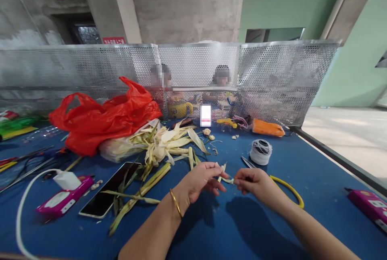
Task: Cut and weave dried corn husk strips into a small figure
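Note:
My left hand (202,179) and my right hand (254,182) meet above the blue table (229,227), both pinching a small pale strip of leaf (225,175) between their fingertips. A gold bangle sits on my left wrist. Just behind my hands lies a pile of pale yellow-green leaf strips (165,141). Long green leaf stalks (139,193) lie to the left of my left arm. Scissors with yellow handles (287,189) lie on the table right behind my right hand.
A red plastic bag (105,117) lies at the back left. A dark phone (110,189), a pink power bank (65,199) with white cable, a spool of white thread (260,152) and an orange tool (267,127) are around. A perforated metal screen (272,78) closes the back; two people sit behind it.

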Demonstrator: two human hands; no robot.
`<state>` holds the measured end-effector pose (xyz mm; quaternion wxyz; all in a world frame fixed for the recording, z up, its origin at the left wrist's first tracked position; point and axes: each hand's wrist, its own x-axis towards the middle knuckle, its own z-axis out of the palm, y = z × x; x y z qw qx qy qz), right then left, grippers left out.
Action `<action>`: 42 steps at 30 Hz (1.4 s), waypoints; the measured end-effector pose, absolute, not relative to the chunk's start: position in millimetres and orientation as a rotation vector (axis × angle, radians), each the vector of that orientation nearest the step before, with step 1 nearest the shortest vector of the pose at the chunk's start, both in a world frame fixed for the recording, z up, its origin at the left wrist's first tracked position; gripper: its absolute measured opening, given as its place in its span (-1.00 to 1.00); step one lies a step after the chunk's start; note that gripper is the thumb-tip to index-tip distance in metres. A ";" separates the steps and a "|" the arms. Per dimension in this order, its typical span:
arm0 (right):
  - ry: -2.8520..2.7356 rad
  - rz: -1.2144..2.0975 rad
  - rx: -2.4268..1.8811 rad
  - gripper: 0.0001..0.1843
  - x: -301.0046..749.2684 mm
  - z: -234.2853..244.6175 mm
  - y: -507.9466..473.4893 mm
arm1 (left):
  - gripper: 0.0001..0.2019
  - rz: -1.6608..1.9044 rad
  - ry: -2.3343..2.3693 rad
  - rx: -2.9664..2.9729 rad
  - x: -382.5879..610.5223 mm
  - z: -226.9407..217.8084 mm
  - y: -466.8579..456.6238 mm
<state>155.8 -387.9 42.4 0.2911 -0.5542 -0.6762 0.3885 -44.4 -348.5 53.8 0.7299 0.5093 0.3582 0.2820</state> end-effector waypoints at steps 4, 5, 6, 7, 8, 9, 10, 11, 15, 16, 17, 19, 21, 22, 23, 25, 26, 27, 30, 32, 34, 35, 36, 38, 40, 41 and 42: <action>-2.318 0.412 -1.840 -0.78 180.5 48.4 -401.1 | -0.77 0.755 0.965 1.236 -41.0 56.2 -349.7; -2.369 0.288 -1.875 -0.74 185.0 51.4 -404.1 | -0.78 0.775 0.979 1.281 -40.0 56.3 -350.4; -2.369 0.204 -1.883 -0.69 188.5 54.8 -406.5 | -0.80 0.783 0.979 1.327 -38.9 56.2 -351.3; -2.328 0.160 -1.872 -0.65 190.7 58.5 -408.0 | -0.81 0.781 0.971 1.368 -37.7 56.0 -352.3; -2.262 0.148 -1.841 -0.64 191.2 62.3 -408.5 | -0.82 0.773 0.957 1.400 -36.4 55.7 -353.5; -2.181 0.168 -1.793 -0.66 189.9 65.8 -408.0 | -0.82 0.763 0.942 1.424 -35.1 55.4 -354.6; -2.097 0.223 -1.732 -0.69 186.6 68.9 -406.4 | -0.81 0.760 0.931 1.447 -34.0 55.0 -355.6; -2.012 0.318 -1.660 -0.70 181.5 71.2 -403.8 | -0.81 0.767 0.924 1.475 -33.0 54.7 -356.5; -1.740 0.841 -1.402 -0.63 151.3 70.0 -386.0 | -0.76 0.826 0.929 1.671 -32.3 53.3 -357.3; -1.717 0.900 -1.377 -0.66 144.3 67.9 -380.9 | -0.74 0.835 0.952 1.731 -33.0 52.9 -356.8; -1.703 0.916 -1.376 -0.70 138.6 65.6 -376.2 | -0.72 0.841 0.984 1.794 -33.7 52.5 -356.3; -1.692 0.881 -1.401 -0.77 131.3 61.6 -368.5 | -0.70 0.861 1.060 1.922 -35.4 51.4 -354.9; -1.681 0.845 -1.423 -0.79 128.6 58.6 -363.7 | -0.71 0.897 1.110 2.024 -36.4 49.6 -353.7; -1.671 0.848 -1.423 -0.80 128.5 57.1 -362.1 | -0.72 0.918 1.124 2.052 -36.5 48.5 -353.3; -1.654 0.869 -1.417 -0.79 128.7 55.5 -361.0 | -0.74 0.937 1.133 2.063 -36.4 47.4 -353.0; -1.604 0.954 -1.388 -0.78 129.7 51.6 -359.4 | -0.76 0.953 1.144 2.063 -35.4 45.4 -353.1; -1.575 1.003 -1.369 -0.77 130.2 49.2 -358.9 | -0.77 0.948 1.150 2.066 -34.7 44.5 -353.2; -1.557 1.047 -1.353 -0.77 130.5 46.7 -358.7 | -0.78 0.935 1.156 2.079 -34.0 43.5 -353.4; -1.585 1.033 -1.341 -0.78 131.3 40.2 -358.7 | -0.76 0.887 1.178 2.152 -32.3 40.6 -352.6; -1.645 0.914 -1.358 -0.77 132.9 37.3 -358.4 | -0.76 0.860 1.182 2.173 -32.4 38.7 -350.1; -1.673 0.806 -1.375 -0.77 136.5 34.8 -356.4 | -0.75 0.850 1.226 2.117 -33.5 37.4 -345.7; -1.666 0.772 -1.384 -0.77 139.1 33.2 -354.5 | -0.73 0.854 1.279 2.067 -34.0 37.2 -342.9; -1.644 0.750 -1.394 -0.77 142.1 31.1 -352.0 | -0.71 0.867 1.352 2.010 -34.4 37.1 -339.9; -1.576 0.742 -1.415 -0.76 148.3 25.6 -345.9 | -0.71 0.876 1.501 1.918 -33.9 37.2 -333.6; -1.505 0.763 -1.429 -0.76 153.3 19.2 -339.7 | -0.74 0.816 1.586 1.863 -30.7 37.0 -328.2; -1.480 0.779 -1.429 -0.76 155.0 16.1 -337.1 | -0.75 0.763 1.597 1.843 -28.2 36.4 -326.0; -1.464 0.795 -1.427 -0.76 156.1 13.4 -335.1 | -0.75 0.705 1.597 1.833 -25.3 35.4 -324.3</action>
